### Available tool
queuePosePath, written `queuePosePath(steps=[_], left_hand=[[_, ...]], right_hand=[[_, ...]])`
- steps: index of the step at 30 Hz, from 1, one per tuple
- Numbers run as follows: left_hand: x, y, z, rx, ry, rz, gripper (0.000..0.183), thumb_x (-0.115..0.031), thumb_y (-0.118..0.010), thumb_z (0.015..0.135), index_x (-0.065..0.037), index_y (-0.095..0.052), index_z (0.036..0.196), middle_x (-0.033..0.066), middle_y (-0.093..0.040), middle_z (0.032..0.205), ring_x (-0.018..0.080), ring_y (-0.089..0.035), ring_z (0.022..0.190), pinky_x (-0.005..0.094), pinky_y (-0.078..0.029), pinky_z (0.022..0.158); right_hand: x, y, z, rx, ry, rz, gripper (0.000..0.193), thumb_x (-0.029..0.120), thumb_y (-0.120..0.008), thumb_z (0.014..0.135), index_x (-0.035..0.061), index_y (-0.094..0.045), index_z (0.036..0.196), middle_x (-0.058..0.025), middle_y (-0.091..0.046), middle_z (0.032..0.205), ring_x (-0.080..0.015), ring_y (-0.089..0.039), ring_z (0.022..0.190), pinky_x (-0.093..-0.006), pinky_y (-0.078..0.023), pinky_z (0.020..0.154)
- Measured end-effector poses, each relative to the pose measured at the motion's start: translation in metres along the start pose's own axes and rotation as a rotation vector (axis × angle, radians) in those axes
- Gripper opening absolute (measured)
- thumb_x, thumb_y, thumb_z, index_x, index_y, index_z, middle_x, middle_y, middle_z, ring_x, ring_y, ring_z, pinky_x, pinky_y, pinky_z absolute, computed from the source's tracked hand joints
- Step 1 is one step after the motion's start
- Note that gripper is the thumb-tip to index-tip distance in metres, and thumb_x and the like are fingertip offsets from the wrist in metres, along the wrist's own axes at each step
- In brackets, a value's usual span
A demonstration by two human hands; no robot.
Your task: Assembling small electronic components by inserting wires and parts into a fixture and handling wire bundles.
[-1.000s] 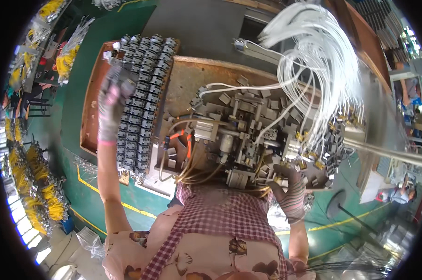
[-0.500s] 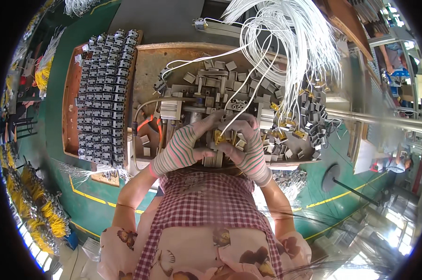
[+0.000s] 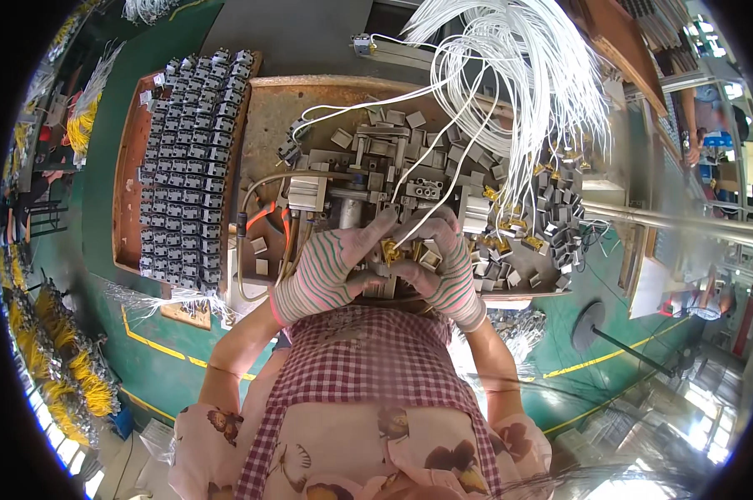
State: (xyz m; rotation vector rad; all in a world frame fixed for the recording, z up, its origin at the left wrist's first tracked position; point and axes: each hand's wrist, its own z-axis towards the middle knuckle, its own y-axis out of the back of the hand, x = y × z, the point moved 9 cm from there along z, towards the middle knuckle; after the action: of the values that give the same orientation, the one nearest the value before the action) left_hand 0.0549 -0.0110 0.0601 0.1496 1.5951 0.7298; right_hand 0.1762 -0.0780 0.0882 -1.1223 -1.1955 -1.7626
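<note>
My left hand (image 3: pixel 331 267), in a striped glove, is held with thumb and index finger apart and nothing visible between them. Just right of it, my right hand (image 3: pixel 447 271), gloved alike, curls its thumb and fingers around a small brass-coloured terminal piece (image 3: pixel 390 250). A white wire (image 3: pixel 418 215) runs from that piece up toward a large bundle. Both hands are over the near edge of a metal fixture (image 3: pixel 380 154) on the worktable. The right fingertips partly hide the piece.
Rows of grey-black switch-like blocks (image 3: pixel 185 179) fill a tray at left. A white wire bundle (image 3: pixel 535 75) hangs at the far right. Loose grey metal caps (image 3: pixel 564 217) lie around the fixture. Orange-handled pliers (image 3: pixel 264 215) rest left of the hands. A round-based stand (image 3: pixel 589 325) is on the floor.
My left hand has drawn slightly left and down, away from the brass-coloured piece, leaving a wider gap between the hands. My right hand stays almost in place.
</note>
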Motion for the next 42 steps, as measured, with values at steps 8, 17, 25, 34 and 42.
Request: queuePosePath(steps=[8,17,25,34,42], left_hand=[[0.022,-0.024,-0.014,-0.146,0.24,-0.866,0.062,-0.023,-0.082,0.08,-0.004,-0.054,0.132,0.004,-0.067,0.105,0.0103,-0.062,0.083,0.0284,-0.052,0.073],[0.003,-0.013,0.006,-0.166,0.191,-0.321,0.057,-0.024,-0.077,0.084,-0.003,-0.054,0.132,0.0131,-0.064,0.119,0.0266,-0.064,0.104,0.0343,-0.051,0.09],[0.035,0.008,0.057,0.05,0.284,-0.405,0.065,-0.045,-0.074,0.083,-0.005,-0.054,0.13,0.0084,-0.064,0.109,0.0156,-0.063,0.092,0.0319,-0.052,0.079],[-0.02,0.06,0.053,0.05,0.015,0.849,0.03,-0.017,-0.067,0.08,-0.012,-0.066,0.109,0.0042,-0.064,0.092,0.0209,-0.062,0.082,0.038,-0.049,0.074],[0.038,-0.04,0.028,0.096,-0.405,0.835,0.039,-0.021,-0.054,0.084,-0.008,-0.06,0.12,0.0004,-0.054,0.091,0.0171,-0.056,0.085,0.0315,-0.046,0.08]], right_hand=[[0.002,-0.007,-0.001,0.167,-0.035,0.127,0.069,0.019,-0.089,0.063,0.0086,-0.054,0.122,-0.0112,-0.052,0.113,-0.03,-0.052,0.112,-0.0408,-0.044,0.095],[-0.003,0.004,-0.012,0.131,0.091,-0.33,0.078,0.019,-0.092,0.055,0.0106,-0.055,0.122,-0.012,-0.053,0.117,-0.032,-0.057,0.106,-0.0403,-0.052,0.087],[-0.002,0.015,-0.005,0.079,0.169,-0.485,0.073,0.027,-0.091,0.055,0.0098,-0.058,0.118,-0.0109,-0.055,0.115,-0.0328,-0.055,0.105,-0.0429,-0.046,0.09],[-0.035,-0.005,0.022,0.071,0.161,-0.596,0.072,0.036,-0.088,0.057,0.0087,-0.06,0.117,-0.0136,-0.051,0.121,-0.0362,-0.048,0.115,-0.0471,-0.039,0.098],[-0.075,-0.016,0.02,0.052,0.003,-0.646,0.073,0.037,-0.087,0.055,0.0109,-0.061,0.117,-0.0177,-0.049,0.124,-0.0408,-0.048,0.116,-0.0521,-0.039,0.101]])
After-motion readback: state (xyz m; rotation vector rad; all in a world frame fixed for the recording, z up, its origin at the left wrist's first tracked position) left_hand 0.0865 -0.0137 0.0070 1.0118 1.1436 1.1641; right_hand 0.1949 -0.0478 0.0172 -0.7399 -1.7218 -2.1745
